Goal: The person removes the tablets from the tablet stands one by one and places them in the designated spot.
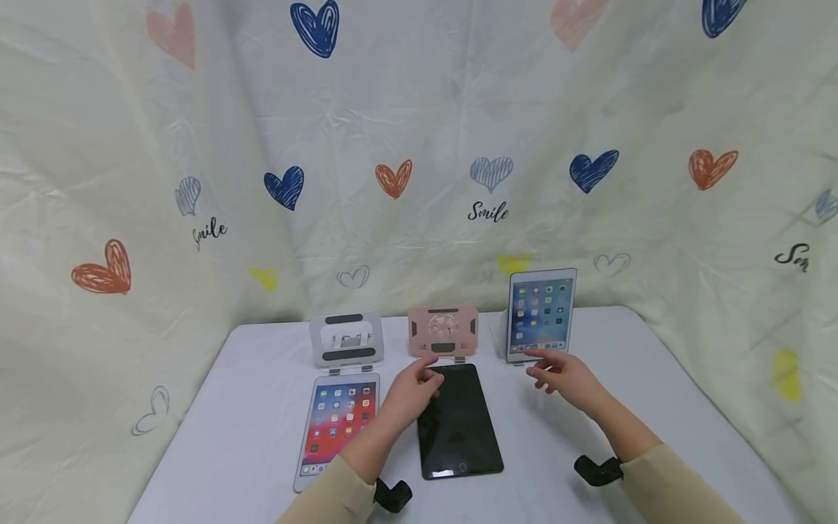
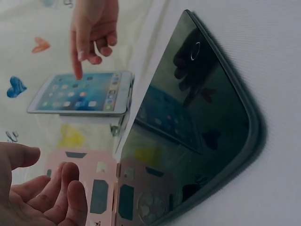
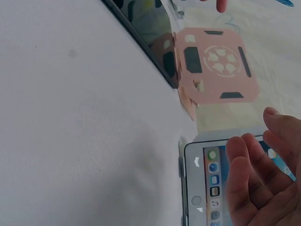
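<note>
My left hand [image 1: 412,393] hovers over the upper left part of a black tablet [image 1: 461,429] with a dark screen. Loosely bent and holding nothing, its fingers [image 2: 75,188] are close to a pink stand [image 1: 443,327]. My right hand [image 1: 568,378] is in front of the lower edge of a white tablet [image 1: 540,306], which leans upright on its stand with a lit blue screen. Nothing is in that hand; its fingers [image 3: 240,183] are slightly curved. Whether a fingertip touches the screen I cannot tell.
A second white tablet [image 1: 337,426], lit red and blue, lies left of the black one, partly behind my left forearm. Behind it stands a grey stand [image 1: 347,340]. A heart-printed cloth [image 1: 419,240] hangs behind the white table [image 1: 229,437].
</note>
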Tool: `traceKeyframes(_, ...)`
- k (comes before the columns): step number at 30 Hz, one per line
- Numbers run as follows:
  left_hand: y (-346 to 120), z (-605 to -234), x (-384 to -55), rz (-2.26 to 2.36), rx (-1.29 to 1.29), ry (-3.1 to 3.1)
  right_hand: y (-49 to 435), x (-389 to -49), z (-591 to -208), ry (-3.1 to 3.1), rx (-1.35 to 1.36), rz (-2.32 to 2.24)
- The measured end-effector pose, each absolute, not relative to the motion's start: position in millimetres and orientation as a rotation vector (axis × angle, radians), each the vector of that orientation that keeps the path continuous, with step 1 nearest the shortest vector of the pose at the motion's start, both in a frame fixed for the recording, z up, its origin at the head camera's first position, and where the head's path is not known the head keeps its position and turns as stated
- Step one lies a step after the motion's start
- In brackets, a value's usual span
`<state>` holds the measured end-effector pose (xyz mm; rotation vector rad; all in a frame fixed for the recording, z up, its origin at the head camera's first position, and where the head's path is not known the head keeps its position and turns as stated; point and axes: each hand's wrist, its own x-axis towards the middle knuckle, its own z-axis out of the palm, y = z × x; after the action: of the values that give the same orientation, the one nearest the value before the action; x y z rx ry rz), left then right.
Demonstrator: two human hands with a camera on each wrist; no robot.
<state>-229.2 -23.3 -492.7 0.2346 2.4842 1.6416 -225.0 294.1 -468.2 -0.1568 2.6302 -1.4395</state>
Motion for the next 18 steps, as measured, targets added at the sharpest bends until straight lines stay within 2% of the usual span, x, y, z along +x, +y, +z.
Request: traceKeyframes(18, 17, -479, -247, 1.707, 0.349, 2.478, 336, -232, -464, 2.744, -0.066, -1.406)
